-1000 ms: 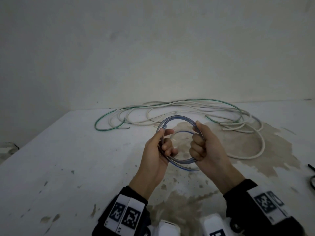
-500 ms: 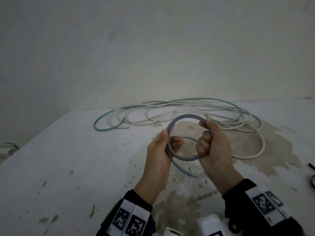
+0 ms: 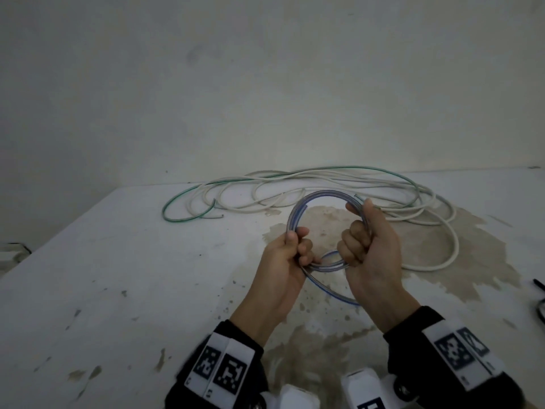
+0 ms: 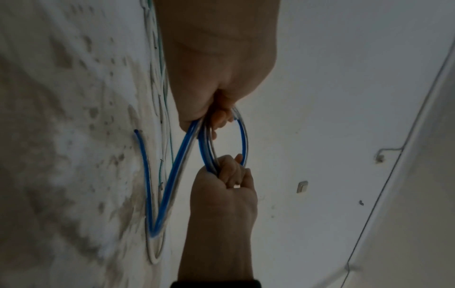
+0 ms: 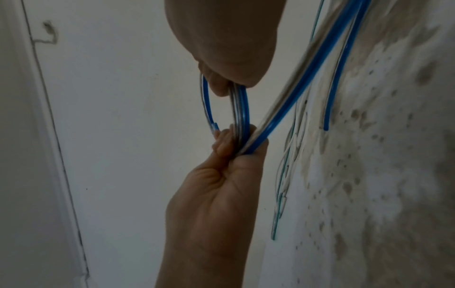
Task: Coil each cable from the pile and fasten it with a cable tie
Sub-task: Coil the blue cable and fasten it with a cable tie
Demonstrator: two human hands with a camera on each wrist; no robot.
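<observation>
Blue-striped cable [image 3: 298, 214] is held up above the counter [image 3: 118, 261] as a small coil of several turns, between both hands. Left hand [image 3: 287, 258] has its fingers [image 3: 303, 246] curled round the coil's left side; right hand [image 3: 373, 249] is fisted on the right side, thumb up along the turns. 1 loose tail [image 3: 327, 293] hangs below toward the counter, so coiling looks nearly done but not finished. Next move, I judge: wind that tail into the coil, keep 1 hand clamping all turns, and free the other for a cable tie. No tie is identifiable in view. White and green cables [image 3: 295, 187] lie piled behind.
</observation>
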